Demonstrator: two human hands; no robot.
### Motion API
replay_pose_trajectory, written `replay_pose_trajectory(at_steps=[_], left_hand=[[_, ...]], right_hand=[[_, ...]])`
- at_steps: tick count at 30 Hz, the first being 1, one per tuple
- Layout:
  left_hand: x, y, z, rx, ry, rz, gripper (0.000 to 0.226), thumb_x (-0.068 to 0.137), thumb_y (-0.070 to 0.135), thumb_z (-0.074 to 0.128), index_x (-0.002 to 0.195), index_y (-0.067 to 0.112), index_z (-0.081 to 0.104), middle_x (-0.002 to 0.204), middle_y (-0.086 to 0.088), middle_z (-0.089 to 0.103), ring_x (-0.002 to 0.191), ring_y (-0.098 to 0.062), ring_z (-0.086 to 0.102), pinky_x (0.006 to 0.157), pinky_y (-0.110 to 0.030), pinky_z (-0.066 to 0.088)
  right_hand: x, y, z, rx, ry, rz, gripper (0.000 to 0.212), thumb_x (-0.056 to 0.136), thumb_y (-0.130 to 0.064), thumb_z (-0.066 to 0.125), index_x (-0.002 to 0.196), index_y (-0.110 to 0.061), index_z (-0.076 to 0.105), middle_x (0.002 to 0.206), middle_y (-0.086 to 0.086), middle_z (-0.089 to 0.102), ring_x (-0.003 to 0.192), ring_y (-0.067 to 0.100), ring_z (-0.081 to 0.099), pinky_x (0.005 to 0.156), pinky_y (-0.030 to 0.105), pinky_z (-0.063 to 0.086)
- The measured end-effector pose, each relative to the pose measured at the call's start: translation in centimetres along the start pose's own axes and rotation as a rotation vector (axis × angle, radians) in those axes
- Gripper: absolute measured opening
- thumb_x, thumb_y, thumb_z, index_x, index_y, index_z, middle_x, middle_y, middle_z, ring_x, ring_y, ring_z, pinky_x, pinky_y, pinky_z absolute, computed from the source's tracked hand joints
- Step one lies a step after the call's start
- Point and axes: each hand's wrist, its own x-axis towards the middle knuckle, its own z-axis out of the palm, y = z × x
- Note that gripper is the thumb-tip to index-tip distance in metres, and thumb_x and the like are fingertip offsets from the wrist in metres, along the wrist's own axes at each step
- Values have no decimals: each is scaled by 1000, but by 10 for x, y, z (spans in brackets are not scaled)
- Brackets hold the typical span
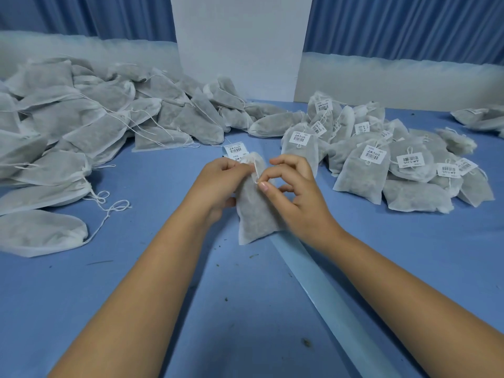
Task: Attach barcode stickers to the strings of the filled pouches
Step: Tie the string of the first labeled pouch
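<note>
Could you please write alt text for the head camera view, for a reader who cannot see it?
Two bare hands hold a filled pouch over a blue table: the left hand grips its top while the right hand pinches its string. Unlabelled pouches are heaped at left, barcode-stickered pouches at right, and loose barcode stickers lie just beyond the hands.

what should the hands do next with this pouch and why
Probably pull the string clear with the right hand and fold a sticker from just behind the pouch around it. The left hand holds the neck, and the string carries no sticker.
</note>
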Motion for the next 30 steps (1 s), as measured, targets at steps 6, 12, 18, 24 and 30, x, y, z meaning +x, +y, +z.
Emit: replay_pose_trajectory(at_steps=[6, 12, 18, 24, 30], left_hand=[[4, 4, -7, -244, -2, -81, 8, 91, 16, 67, 90, 12, 60, 75, -3, 64, 67, -18, 64, 56, -26, 57], [5, 2, -7, -329, -97, -94, 7, 88, 15, 67, 90, 8, 68, 74, -6, 68, 64, -15, 67, 61, -25, 58], [2, -1, -11, -19, -293, -97, 22, 83, 27, 77, 98, 10, 74, 81, -3, 74, 69, -13, 72, 59, -24, 56], [14, -6, -18, -34, -97, -107, 19, 86, 23, 74, 95, 7, 70, 81, -5, 73, 63, -13, 68, 58, -26, 56], [27, -7, -41, -245, 85, -162, 16, 87, 22, 73, 95, 11, 64, 74, -2, 70, 62, -14, 67, 60, -26, 57]], right_hand=[[3, 3, -1, 14, -39, 65, 16, 95, -18, 61, 92, -34, 62, 129, -3, 50, 136, -1, 34, 109, 32, 37], [4, 10, -3, -36, -59, 23, 5, 97, -17, 59, 96, -19, 64, 99, -11, 65, 102, 11, 58, 86, 22, 42], [5, 15, -4, -6, -29, -4, 10, 95, -16, 62, 94, -25, 65, 98, -17, 62, 107, 9, 55, 89, 20, 42], [9, 22, -7, 225, 13, 177, 12, 96, -16, 60, 100, -24, 68, 112, -11, 66, 100, 9, 64, 88, 27, 51], [11, 42, -4, -206, -113, 363, 18, 93, -22, 64, 110, -24, 60, 113, -5, 64, 92, 6, 58, 86, 17, 44]])
